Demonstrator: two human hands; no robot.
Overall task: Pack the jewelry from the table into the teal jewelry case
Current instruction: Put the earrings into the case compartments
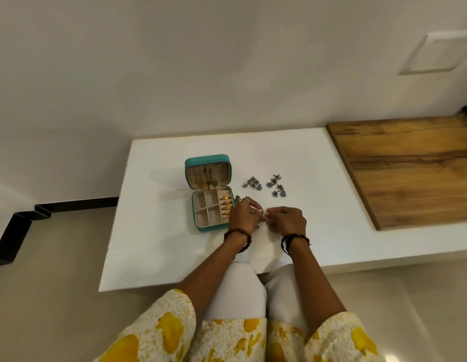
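While both hands meet over the middle of the tabletop (pixel 305 163), I take the step in hand to be readying one small piece before it goes into the case. My left hand (pixel 243 215) and right hand (pixel 288 220) have their fingers curled inward, tips nearly touching, pinching a tiny pale piece (pixel 262 211) between them; it is too small for me to say what it is. To do this well I would keep the pinch light, hold the piece low over the white surface so a slip costs nothing, and carry it left to an empty compartment.

The teal case (pixel 211 226) lies open just left of my left hand, nearer the tabletop's left edge, its lid standing up behind the tray. Its lining looks soft and beige, split into small square cells, with gold rings (pixel 226 205) tucked in a padded row along the right side and a chain (pixel 207 184) hanging in the lid. Beyond my hands, toward the far edge, silver-and-blue earrings (pixel 265 184) lie loose, knobbly and dangling. The tabletop is smooth, glossy white.
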